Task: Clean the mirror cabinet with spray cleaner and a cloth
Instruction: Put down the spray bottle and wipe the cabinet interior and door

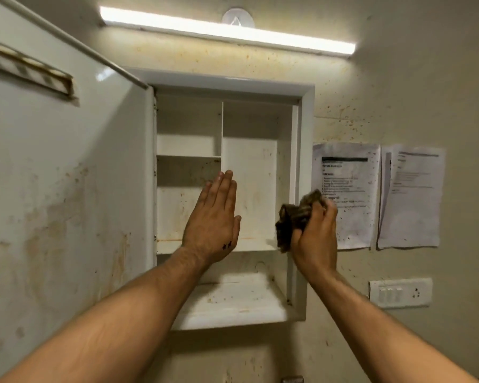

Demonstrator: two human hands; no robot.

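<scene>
Our right hand point(314, 233) grips the bunched cloth point(293, 217) by the open cabinet point(306, 134) — our left hand point(213, 225) is raised flat, fingers straight, holding nothing.

Door point(67, 189) left of cabinet point(306, 134); papers point(376, 194) right

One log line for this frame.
door open | left hand flat, empty | right hand grips cloth by cabinet frame | shelves stained

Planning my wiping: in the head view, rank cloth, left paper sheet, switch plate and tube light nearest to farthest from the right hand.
1. cloth, in the grip of the right hand.
2. left paper sheet, just behind it, to the right.
3. switch plate, lower right.
4. tube light, high up, top of view.
</scene>
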